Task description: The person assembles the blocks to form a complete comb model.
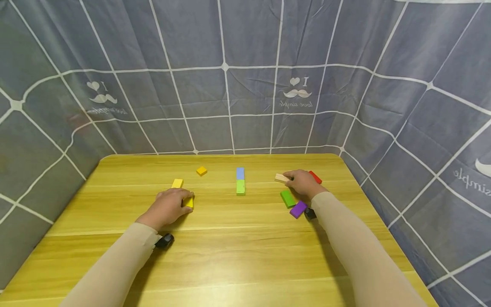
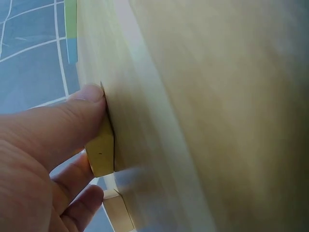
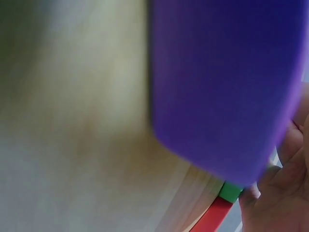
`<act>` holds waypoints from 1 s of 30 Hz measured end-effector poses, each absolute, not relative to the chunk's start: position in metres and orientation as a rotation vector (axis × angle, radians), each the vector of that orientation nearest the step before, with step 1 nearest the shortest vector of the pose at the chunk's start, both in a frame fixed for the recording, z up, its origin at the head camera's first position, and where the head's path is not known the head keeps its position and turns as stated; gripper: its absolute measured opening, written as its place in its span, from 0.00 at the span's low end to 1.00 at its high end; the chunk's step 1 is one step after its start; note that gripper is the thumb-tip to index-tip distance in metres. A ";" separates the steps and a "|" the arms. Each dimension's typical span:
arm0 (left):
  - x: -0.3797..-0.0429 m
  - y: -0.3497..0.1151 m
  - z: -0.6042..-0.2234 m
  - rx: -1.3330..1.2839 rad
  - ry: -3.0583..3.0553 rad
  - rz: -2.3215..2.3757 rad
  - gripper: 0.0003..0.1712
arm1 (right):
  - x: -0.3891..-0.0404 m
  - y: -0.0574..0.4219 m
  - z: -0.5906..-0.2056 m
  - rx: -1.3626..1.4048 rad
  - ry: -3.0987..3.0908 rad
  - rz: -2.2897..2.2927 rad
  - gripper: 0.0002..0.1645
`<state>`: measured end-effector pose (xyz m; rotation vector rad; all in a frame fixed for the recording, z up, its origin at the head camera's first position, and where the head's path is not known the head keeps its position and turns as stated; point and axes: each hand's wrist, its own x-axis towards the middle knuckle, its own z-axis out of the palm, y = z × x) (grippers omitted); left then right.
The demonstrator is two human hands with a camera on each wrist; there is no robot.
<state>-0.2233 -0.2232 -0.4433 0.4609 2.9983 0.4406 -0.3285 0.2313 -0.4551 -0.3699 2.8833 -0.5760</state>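
My left hand (image 1: 168,207) pinches a yellow block (image 1: 189,202) low over the table on the left. The left wrist view has the thumb lying along that block's side. Just beyond those fingers is a second yellow block (image 1: 177,183). On the right, my right hand (image 1: 304,183) grips one end of a plain wooden block (image 1: 281,178) between thumb and fingers. A red block (image 1: 315,177) shows past its knuckles. Nearer me, below the hand, are a green block (image 1: 287,199) and a purple block (image 1: 298,209), which fills much of the right wrist view.
Between the hands, a blue block (image 1: 240,173) and a light green block (image 1: 240,187) lie end to end in a line. An orange-yellow block (image 1: 201,171) rests farther back on the wood-grain table (image 1: 230,247). Grey checked curtain (image 1: 253,89) surrounds the back and sides.
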 end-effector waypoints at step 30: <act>-0.225 -0.226 -0.447 0.478 2.994 0.413 0.32 | -0.327 0.229 -0.451 -0.338 2.860 -0.598 0.29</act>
